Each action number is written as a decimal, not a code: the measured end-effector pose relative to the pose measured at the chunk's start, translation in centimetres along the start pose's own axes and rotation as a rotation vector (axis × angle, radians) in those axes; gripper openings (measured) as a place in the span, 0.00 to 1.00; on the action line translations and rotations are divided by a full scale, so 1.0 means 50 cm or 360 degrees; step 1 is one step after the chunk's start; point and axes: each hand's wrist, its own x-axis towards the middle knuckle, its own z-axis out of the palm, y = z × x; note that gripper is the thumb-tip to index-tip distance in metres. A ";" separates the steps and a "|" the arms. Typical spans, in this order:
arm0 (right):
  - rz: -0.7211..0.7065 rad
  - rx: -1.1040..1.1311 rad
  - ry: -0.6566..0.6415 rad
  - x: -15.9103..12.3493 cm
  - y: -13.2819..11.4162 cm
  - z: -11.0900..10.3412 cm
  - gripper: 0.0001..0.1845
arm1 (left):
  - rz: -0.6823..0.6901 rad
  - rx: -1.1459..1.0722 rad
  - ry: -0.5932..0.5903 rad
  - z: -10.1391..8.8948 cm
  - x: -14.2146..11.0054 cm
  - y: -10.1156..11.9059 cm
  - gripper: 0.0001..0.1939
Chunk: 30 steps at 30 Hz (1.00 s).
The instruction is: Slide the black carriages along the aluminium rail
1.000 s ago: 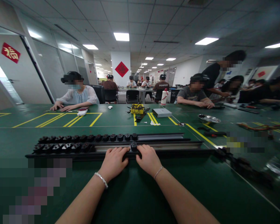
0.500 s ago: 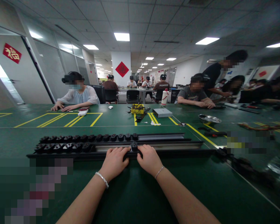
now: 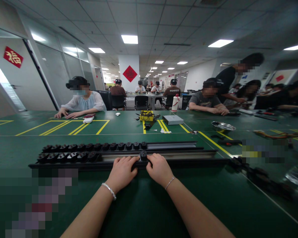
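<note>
Here on my feed, both hands are right at the front black track [image 3: 188, 161], and between them sits a single black block [image 3: 143, 155], set in the channel near mid-length. My left hand [image 3: 122, 171] has its fingers bent over the track, tips at the block's left side; my right hand [image 3: 160, 169] mirrors it on the right, fingers curled. Whether either one truly grips, I can't tell from up here: the finger undersides are hidden. Over to the left, a row of similar blocks [image 3: 71, 156] fills the same track's end, well apart from my single one. Just behind, the rear track [image 3: 172, 144] carries its own longer row. Everything lies on the green table [image 3: 141, 211].
</note>
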 end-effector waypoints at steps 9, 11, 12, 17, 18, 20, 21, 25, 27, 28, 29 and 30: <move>-0.0001 -0.0005 0.0029 -0.002 0.000 0.000 0.15 | 0.0009 0.0021 0.0004 0.000 0.000 -0.001 0.21; -0.0010 -0.0001 0.0034 -0.003 0.000 0.000 0.16 | 0.0006 0.0024 0.0004 -0.001 0.001 0.000 0.21; -0.0014 -0.0001 0.0037 -0.003 0.000 0.001 0.16 | 0.0006 0.0024 0.0003 -0.001 0.001 0.000 0.21; -0.0026 -0.0007 0.0043 -0.001 0.004 0.005 0.15 | -0.0003 0.0032 -0.0031 -0.002 0.002 0.000 0.21; -0.0026 -0.0007 0.0040 -0.001 0.004 0.005 0.15 | -0.0003 0.0038 -0.0030 -0.002 0.002 0.000 0.21; -0.0021 -0.0008 0.0034 -0.001 0.004 0.006 0.15 | 0.0008 0.0051 -0.0003 0.001 0.000 0.000 0.21; -0.0017 -0.0009 0.0030 -0.002 0.004 0.006 0.15 | 0.0020 0.0056 0.0022 0.002 0.000 0.000 0.21; -0.0003 -0.0016 0.0009 -0.003 0.002 0.003 0.16 | 0.0072 0.0078 0.0142 0.011 -0.004 -0.003 0.21; 0.0003 -0.0019 -0.0014 -0.004 0.001 -0.001 0.17 | 0.0094 0.0086 0.0174 0.014 -0.006 -0.004 0.21; 0.0009 -0.0026 -0.0024 -0.005 0.000 -0.003 0.18 | 0.0102 0.0089 0.0186 0.014 -0.007 -0.005 0.21; 0.0013 -0.0039 -0.0029 -0.006 0.000 -0.006 0.18 | 0.0110 0.0090 0.0196 0.015 -0.008 -0.005 0.21; 0.0014 -0.0057 -0.0029 -0.008 0.000 -0.009 0.18 | 0.0115 0.0091 0.0211 0.016 -0.008 -0.004 0.21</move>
